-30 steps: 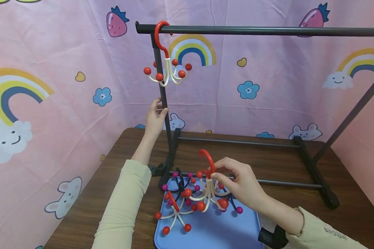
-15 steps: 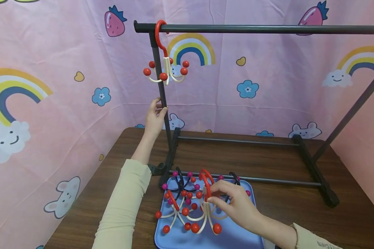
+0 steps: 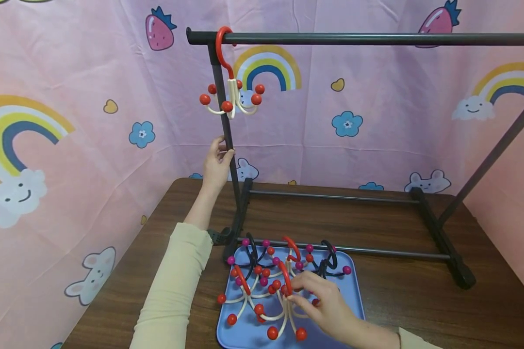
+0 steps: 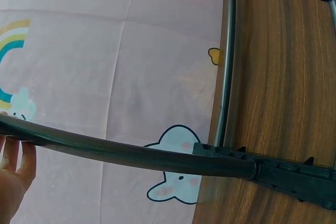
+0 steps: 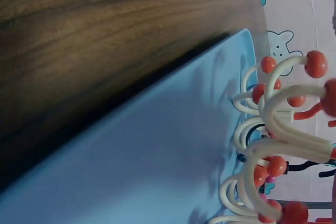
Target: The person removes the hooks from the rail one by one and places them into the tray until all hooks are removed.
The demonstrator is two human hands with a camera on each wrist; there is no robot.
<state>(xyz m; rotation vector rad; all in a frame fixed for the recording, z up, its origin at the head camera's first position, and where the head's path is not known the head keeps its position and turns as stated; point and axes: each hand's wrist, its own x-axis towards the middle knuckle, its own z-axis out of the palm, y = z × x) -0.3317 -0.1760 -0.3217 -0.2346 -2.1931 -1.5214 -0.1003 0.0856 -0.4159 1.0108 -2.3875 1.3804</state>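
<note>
In the head view, my left hand (image 3: 217, 165) grips the left upright post (image 3: 228, 131) of a black metal rack, thumb and fingers around it. Over the tray, my right hand (image 3: 325, 303) pinches the red hook of a multi-arm hanger (image 3: 285, 306) with cream arms ending in red balls; its arms show close up in the right wrist view. A matching hanger (image 3: 232, 92) hangs by its red hook near the left end of the rack's top rail (image 3: 332, 39). The blue tray (image 3: 246, 335) holds more hangers, including a red-hooked one (image 3: 242, 280) to the left.
Behind the held hanger are another red hook (image 3: 291, 246) and black hangers with magenta balls, one at left (image 3: 254, 257) and one at right (image 3: 325, 265). The rack's lower crossbar (image 3: 375, 251) runs just behind the tray on the wooden table (image 3: 419, 310). A patterned pink cloth (image 3: 375, 97) backs it.
My right hand has come down and toward me with the held hanger, uncovering the red hook and black hanger behind. My left hand stays on the post. The hanging hanger has turned a little.
</note>
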